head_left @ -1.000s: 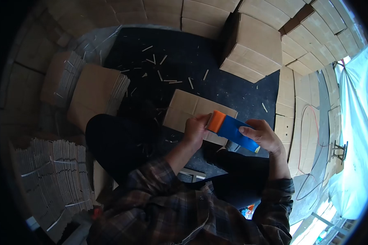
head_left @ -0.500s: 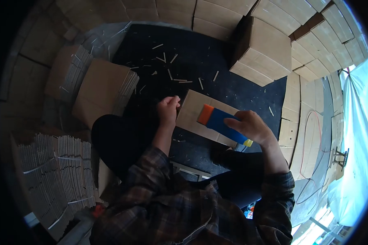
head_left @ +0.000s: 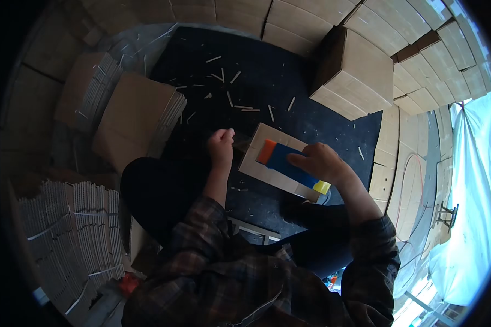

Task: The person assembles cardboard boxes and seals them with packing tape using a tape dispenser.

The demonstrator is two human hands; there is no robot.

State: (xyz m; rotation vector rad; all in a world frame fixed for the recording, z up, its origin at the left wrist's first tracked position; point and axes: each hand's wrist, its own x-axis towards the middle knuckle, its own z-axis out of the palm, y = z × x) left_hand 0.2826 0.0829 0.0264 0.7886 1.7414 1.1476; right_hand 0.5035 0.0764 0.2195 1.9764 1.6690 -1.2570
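A flat cardboard box (head_left: 273,176) lies at an angle on the black mat in front of me. My right hand (head_left: 317,162) is wrapped round a blue tool (head_left: 287,162) with an orange end and a yellow tip, held over the box. To the left of the box, my left hand (head_left: 221,144) is raised with its fingers curled together. Whatever those fingers hold, if anything, is too small to make out.
Thin strips (head_left: 230,99) lie scattered on the black mat (head_left: 202,49). A large closed carton (head_left: 354,82) stands at the back right. Flattened cardboard (head_left: 128,114) is stacked at left, with bundled cardboard (head_left: 95,218) below it. Cartons line the back.
The tool and my right hand have moved slightly left relative to the box. My left hand has drawn a little away from the box's left edge. The view has shifted slightly.
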